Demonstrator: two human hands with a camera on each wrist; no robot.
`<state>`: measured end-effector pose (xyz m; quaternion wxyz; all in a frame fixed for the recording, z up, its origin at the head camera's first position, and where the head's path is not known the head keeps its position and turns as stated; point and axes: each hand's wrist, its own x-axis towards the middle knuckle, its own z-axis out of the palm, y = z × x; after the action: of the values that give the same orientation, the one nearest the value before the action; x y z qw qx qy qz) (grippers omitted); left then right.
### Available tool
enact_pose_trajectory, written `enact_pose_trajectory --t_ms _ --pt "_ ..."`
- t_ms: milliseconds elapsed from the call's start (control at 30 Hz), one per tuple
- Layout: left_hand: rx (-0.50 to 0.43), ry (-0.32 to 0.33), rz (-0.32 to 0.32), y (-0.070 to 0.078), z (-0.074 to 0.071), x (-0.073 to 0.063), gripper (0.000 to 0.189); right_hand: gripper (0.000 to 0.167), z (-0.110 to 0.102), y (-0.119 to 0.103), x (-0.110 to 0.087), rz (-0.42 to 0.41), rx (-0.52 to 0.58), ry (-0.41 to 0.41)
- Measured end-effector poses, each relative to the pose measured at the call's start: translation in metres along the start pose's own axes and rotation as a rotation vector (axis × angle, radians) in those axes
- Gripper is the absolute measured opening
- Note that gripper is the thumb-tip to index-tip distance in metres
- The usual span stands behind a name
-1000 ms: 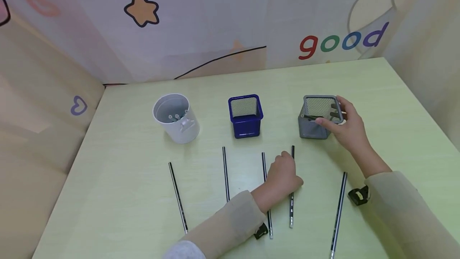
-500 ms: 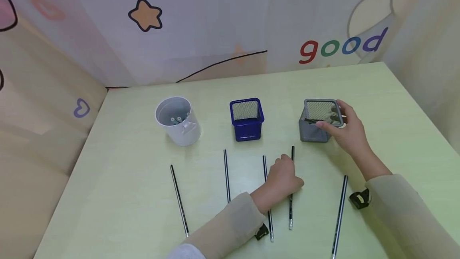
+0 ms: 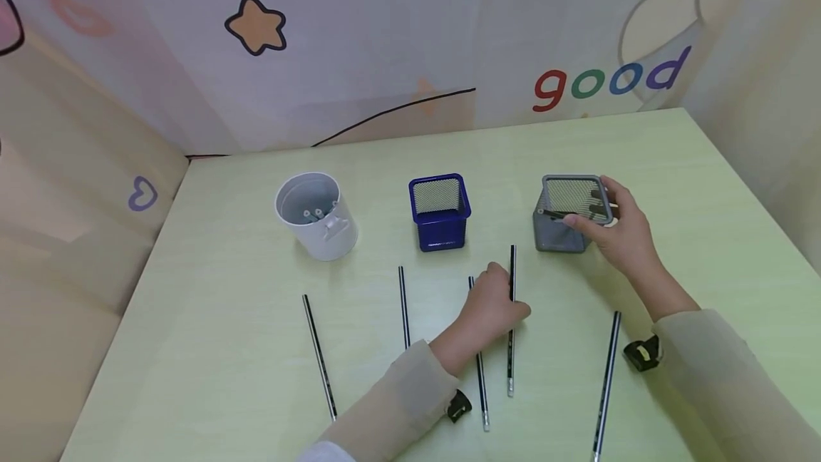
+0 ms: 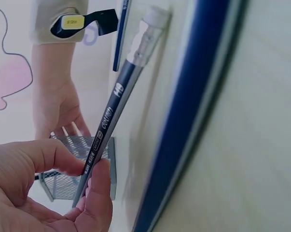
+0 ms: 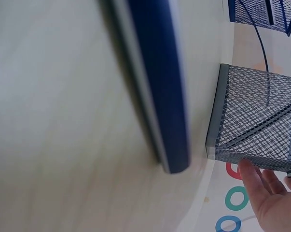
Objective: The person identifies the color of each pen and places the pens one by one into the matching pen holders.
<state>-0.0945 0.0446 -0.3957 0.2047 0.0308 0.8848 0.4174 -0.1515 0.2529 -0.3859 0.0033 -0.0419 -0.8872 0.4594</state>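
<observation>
My left hand (image 3: 481, 319) pinches a dark striped pencil (image 3: 511, 358) between thumb and fingers. Its white eraser end (image 4: 156, 18) points up toward the camera in the left wrist view. With the thumb at the front rim and the fingers round the right side, my right hand (image 3: 621, 239) grips a grey mesh pen holder (image 3: 554, 234), which stands at the table's right. One pencil (image 5: 263, 124) leans diagonally inside that holder.
A blue mesh holder (image 3: 442, 232) stands mid-table, and a white cup (image 3: 330, 237) with several pencils stands left. More striped pencils lie in front: a left one (image 3: 318, 355), two middle ones (image 3: 403, 305) and a right one (image 3: 606, 383). A printed curtain (image 3: 385, 34) hangs behind.
My left hand has moved slightly left and away from me, and the pencil has shifted with it. My right hand stays on the grey holder.
</observation>
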Motion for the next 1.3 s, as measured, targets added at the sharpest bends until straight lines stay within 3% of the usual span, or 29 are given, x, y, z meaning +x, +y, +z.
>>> enact_pose_trajectory --t_ms 300,533,1067,1300 --pt "-0.096 0.043 0.072 0.004 -0.014 -0.003 0.020 0.091 -0.001 0.000 0.000 -0.004 -0.002 0.000" --pt "-0.109 0.077 0.140 0.010 -0.026 -0.009 0.016 0.092 -0.001 0.000 0.000 0.003 0.002 -0.007" --pt "-0.188 0.103 0.194 0.019 -0.043 -0.017 0.016 0.090 -0.001 0.000 -0.001 -0.023 -0.001 0.011" --pt "-0.230 0.188 0.307 0.017 -0.043 -0.019 0.014 0.089 0.000 0.001 -0.003 -0.032 -0.009 0.018"
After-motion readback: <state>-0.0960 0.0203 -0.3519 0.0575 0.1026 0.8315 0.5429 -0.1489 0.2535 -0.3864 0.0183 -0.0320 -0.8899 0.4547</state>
